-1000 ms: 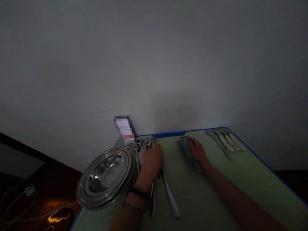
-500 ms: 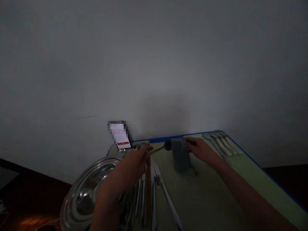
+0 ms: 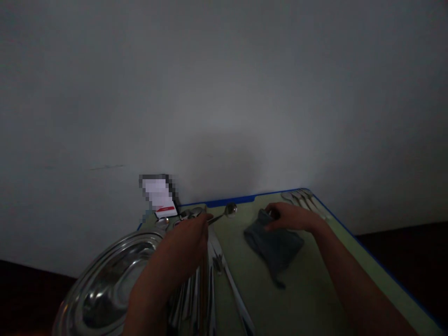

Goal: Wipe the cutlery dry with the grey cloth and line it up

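On the worktop (image 3: 301,294), forks (image 3: 305,200) lie at the far right corner. The left hand (image 3: 191,240) holds a spoon (image 3: 230,210) near the far edge, the right hand (image 3: 287,216) a cloth (image 3: 275,245).

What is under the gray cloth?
The blue-edged green tabletop shows around the gray cloth, held by the right hand; whatever lies directly beneath the fabric is covered.

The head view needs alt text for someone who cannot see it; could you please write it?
A person's left hand holds a spoon, the right hand a grey cloth, over a green tabletop. Cutlery lies nearby, with a metal dish and lit phone at left.
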Demonstrator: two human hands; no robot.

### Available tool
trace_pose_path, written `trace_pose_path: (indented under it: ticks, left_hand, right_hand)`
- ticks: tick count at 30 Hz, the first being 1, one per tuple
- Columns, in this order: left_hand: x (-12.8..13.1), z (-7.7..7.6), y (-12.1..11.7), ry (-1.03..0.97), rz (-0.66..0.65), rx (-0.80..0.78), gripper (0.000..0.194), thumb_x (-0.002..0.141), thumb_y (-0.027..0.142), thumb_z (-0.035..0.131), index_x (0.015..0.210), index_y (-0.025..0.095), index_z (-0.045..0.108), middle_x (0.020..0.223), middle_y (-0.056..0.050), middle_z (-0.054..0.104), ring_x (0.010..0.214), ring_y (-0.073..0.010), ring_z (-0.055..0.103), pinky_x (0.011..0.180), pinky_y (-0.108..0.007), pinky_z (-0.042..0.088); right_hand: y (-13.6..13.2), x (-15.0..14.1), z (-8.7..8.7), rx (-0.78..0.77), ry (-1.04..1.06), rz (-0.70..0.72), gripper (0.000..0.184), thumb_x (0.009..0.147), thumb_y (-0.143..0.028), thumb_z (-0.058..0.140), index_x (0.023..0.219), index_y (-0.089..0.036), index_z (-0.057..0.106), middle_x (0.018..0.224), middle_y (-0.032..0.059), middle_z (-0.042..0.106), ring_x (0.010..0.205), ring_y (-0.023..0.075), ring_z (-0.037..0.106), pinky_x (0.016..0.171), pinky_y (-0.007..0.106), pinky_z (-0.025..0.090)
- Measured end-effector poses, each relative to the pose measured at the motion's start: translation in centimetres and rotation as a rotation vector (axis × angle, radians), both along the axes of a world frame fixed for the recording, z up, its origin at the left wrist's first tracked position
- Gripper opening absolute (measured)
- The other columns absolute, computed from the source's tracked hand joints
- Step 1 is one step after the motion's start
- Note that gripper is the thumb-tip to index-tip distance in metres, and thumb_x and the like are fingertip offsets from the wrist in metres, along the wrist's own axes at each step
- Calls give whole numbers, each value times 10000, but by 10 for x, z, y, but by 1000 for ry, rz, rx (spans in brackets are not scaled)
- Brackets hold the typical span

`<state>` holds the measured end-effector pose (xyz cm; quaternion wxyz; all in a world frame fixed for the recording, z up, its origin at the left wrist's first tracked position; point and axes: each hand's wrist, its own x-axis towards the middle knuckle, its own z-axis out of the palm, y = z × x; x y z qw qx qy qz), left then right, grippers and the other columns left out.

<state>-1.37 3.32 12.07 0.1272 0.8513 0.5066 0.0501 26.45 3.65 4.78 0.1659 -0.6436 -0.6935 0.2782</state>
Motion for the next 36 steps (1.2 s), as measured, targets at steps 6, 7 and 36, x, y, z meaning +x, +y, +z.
trace_pose_path:
  ticks: [6, 7, 36]
  left_hand:
    - [9, 2, -3, -64, -29, -22, 373, 868, 235, 296, 1137, 177, 549, 1052, -69, 651, 970, -205, 589, 857, -326, 421]
    - [9, 3, -3, -87, -32, -24, 375, 867, 233, 296, 1141, 178, 545, 1010, -60, 660, 939, -197, 596, 841, -317, 426]
    - [-12, 29, -22, -408, -214, -6, 280, 900, 272, 389, 1122, 237, 557, 887, -5, 640, 756, -127, 568, 678, -225, 436]
  right_hand:
    - [-1, 14, 11, -31, 49, 15, 103, 647, -265, 617, 706, -198, 667, 720, 33, 691, 656, 195, 627, 575, 270, 454]
    - [-1, 14, 16, -13, 68, 6, 136, 680, -279, 590, 760, -200, 667, 780, 37, 696, 692, 198, 632, 602, 278, 465]
    - [-34, -46, 75, 613, 141, 243, 145, 728, -174, 640, 865, -222, 632, 776, -22, 658, 698, 122, 590, 644, 231, 429]
